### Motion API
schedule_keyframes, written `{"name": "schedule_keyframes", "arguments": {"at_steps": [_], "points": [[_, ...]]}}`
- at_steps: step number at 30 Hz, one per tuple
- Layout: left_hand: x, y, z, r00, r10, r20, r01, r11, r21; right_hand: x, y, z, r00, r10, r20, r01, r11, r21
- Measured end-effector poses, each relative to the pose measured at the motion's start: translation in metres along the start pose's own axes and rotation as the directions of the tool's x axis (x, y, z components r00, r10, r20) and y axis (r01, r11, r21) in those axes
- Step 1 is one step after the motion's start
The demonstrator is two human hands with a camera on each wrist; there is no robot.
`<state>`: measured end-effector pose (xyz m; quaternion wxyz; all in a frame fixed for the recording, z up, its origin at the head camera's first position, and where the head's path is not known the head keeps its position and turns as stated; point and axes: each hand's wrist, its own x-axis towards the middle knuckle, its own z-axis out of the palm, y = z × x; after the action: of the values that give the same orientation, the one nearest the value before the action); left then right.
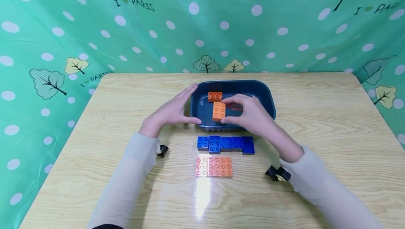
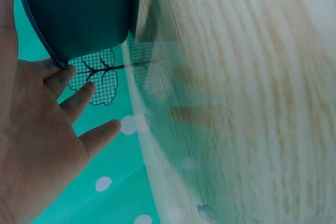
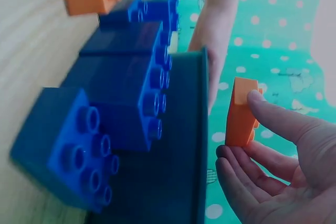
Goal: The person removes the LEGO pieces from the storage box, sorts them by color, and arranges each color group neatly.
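My right hand (image 1: pixel 250 114) pinches an orange toy brick (image 1: pixel 219 111) between thumb and fingers, raised over the dark blue bin (image 1: pixel 272 104). The right wrist view shows this brick (image 3: pixel 241 111) with its studs facing the palm side. Another orange brick (image 1: pixel 215 96) lies inside the bin near the far wall, hollow side showing. At the bin's left end is my left hand (image 1: pixel 172 111), its thumb at the near rim and index finger at the far corner. In the left wrist view, the other fingers (image 2: pixel 79 103) are spread out beside the bin's wall.
In front of the bin stands a row of several blue bricks (image 1: pixel 226 144), studs up. Nearer to me, three orange bricks (image 1: pixel 213 166) sit side by side under a glare. The wooden table (image 1: pixel 316 116) meets a green patterned cloth (image 1: pixel 253 28) behind.
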<state>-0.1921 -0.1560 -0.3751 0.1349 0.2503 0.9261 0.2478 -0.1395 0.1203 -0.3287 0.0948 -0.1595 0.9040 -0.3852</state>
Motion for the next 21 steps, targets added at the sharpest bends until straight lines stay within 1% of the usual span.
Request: {"name": "schedule_keyframes", "arguments": {"at_steps": [5,11,16,21], "points": [[-0.001,0.0,-0.001,1.0,0.005,0.005,-0.005,1.0,0.001,-0.027,0.001,-0.001,1.0,-0.02,0.0,0.02,1.0,-0.021],[-0.001,0.0,0.0,1.0,0.005,0.003,-0.005,1.0,-0.002,-0.056,0.005,0.003,0.999,-0.031,0.01,0.032,0.999,-0.044],[-0.002,0.0,-0.001,1.0,0.006,0.002,-0.006,1.0,-0.005,-0.075,0.012,0.007,0.998,-0.056,0.001,0.056,0.993,-0.107],[-0.002,0.001,-0.001,1.0,0.01,0.002,-0.01,1.0,-0.005,-0.091,0.017,0.012,0.999,-0.048,0.012,0.05,0.986,-0.162]]}}
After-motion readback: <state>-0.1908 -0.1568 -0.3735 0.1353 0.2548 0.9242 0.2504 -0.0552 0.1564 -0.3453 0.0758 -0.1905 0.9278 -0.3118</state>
